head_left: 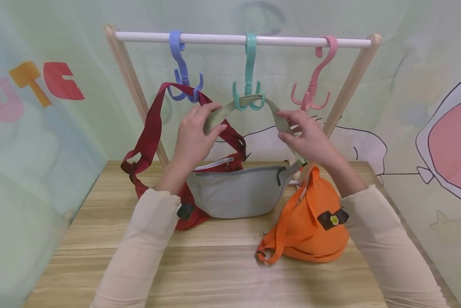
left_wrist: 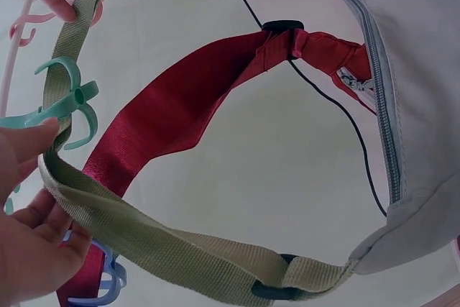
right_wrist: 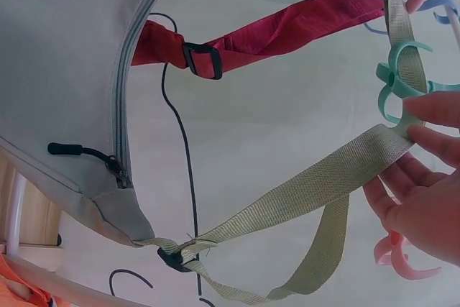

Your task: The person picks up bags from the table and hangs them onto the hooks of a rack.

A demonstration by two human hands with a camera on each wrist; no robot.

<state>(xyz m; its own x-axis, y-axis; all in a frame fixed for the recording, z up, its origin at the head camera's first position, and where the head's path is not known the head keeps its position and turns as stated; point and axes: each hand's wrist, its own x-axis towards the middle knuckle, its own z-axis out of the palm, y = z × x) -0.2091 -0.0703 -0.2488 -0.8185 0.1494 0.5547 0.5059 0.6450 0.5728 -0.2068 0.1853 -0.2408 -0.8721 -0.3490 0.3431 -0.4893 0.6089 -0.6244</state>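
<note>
The olive-green strap [head_left: 275, 112] of a grey waist bag [head_left: 234, 194] passes over the teal hook [head_left: 248, 92] on the rack. My left hand [head_left: 195, 132] holds the strap left of this hook, thumb and fingers on either side of the webbing [left_wrist: 129, 224]. On the other side, my right hand [head_left: 305, 132] pinches the strap between thumb and fingers, close to the teal prongs in the right wrist view. Below the hands the bag hangs with its zipper [right_wrist: 123, 106] along the top and overlaps a red bag.
The red bag's strap [head_left: 149, 124] hangs on a blue hook [head_left: 182, 72] at left. A pink hook [head_left: 315, 81] is at right on the white bar [head_left: 215, 39]. An orange backpack [head_left: 311, 226] lies on the wooden table [head_left: 215, 273], by the right forearm.
</note>
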